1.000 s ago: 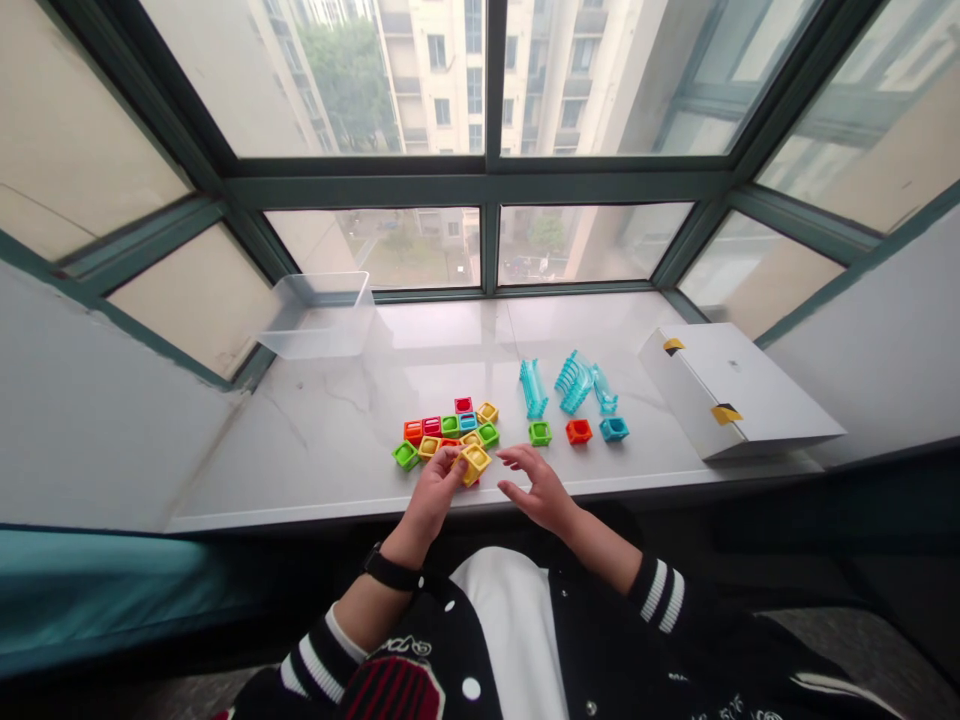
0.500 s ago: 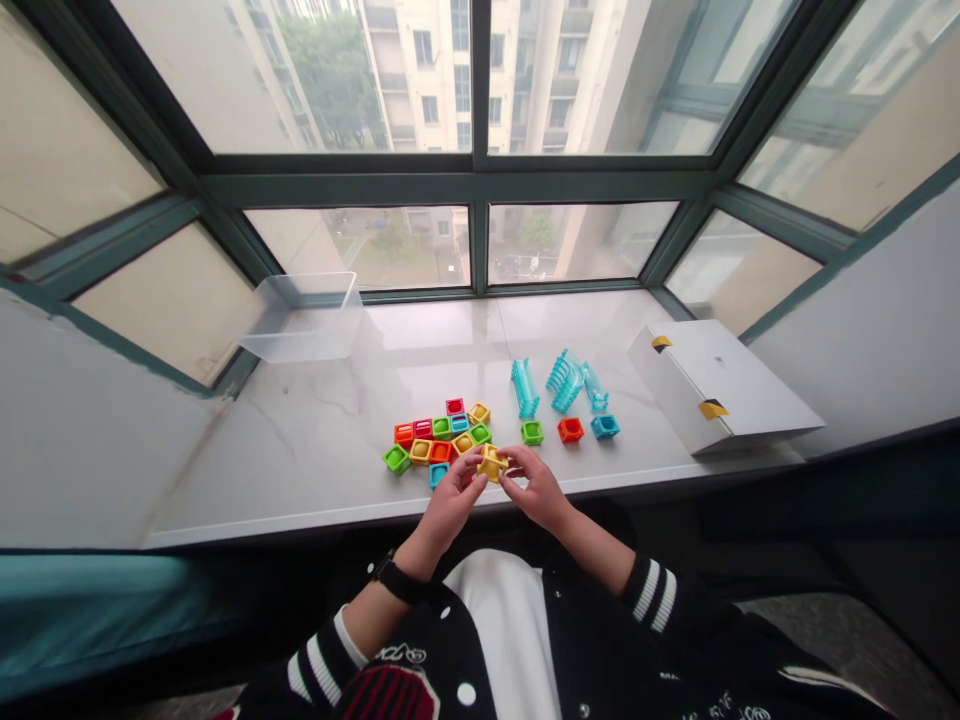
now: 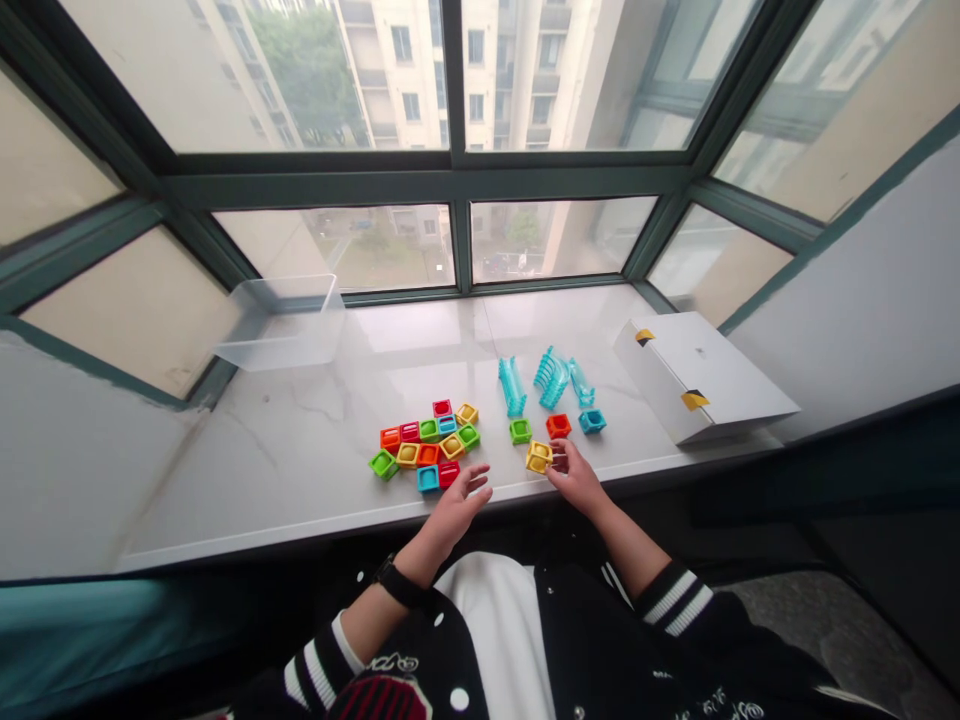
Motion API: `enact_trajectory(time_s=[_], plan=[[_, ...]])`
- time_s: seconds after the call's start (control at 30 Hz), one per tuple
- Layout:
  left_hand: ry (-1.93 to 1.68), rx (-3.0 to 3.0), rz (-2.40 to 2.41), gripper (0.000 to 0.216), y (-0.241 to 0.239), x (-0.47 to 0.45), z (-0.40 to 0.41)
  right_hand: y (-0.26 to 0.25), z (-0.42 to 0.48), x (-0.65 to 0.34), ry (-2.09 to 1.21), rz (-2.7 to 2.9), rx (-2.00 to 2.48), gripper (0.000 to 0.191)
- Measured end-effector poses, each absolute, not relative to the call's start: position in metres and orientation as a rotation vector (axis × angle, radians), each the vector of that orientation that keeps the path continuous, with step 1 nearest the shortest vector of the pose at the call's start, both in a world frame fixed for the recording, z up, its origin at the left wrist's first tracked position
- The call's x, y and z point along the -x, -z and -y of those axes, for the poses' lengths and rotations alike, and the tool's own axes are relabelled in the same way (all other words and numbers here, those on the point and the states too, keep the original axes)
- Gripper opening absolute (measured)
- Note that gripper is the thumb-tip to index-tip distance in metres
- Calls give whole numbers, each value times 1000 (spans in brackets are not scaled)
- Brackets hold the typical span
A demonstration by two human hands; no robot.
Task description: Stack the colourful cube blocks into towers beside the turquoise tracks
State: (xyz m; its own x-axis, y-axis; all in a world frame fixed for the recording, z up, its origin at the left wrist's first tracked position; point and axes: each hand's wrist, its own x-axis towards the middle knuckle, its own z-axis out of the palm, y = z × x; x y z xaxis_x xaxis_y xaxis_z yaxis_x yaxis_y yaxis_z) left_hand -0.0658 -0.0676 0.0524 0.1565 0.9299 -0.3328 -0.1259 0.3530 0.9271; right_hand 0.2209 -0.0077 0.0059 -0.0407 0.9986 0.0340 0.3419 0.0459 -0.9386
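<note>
My right hand (image 3: 574, 475) rests its fingers on a yellow hollow plastic block (image 3: 538, 457), which sits on the sill beside a green block (image 3: 520, 431). My left hand (image 3: 457, 515) is open and holds nothing. Its fingertips are close to a red block (image 3: 448, 474) at the front of a cluster of multicoloured plastic blocks (image 3: 424, 445). An orange-red block (image 3: 558, 426) and a teal block (image 3: 592, 421) stand apart to the right. Behind them lie several ribbed teal plastic pieces (image 3: 553, 378).
The blocks lie on a white marble windowsill (image 3: 300, 420) with a front edge close to my hands. A clear plastic bin (image 3: 281, 325) stands at the back left, and a white cardboard box (image 3: 697, 378) with yellow-black tape lies at the right. Window frames and glass run behind.
The yellow block has moved right, away from the cluster. My left hand has let go of it and drawn back, open. The view has shifted slightly.
</note>
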Motion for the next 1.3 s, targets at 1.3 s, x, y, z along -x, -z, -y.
enact_trajectory(time_s=[1.3], plan=[[-662, -751, -1082, 76, -25, 19, 36, 40, -1, -217, -986, 1782, 1447, 66]])
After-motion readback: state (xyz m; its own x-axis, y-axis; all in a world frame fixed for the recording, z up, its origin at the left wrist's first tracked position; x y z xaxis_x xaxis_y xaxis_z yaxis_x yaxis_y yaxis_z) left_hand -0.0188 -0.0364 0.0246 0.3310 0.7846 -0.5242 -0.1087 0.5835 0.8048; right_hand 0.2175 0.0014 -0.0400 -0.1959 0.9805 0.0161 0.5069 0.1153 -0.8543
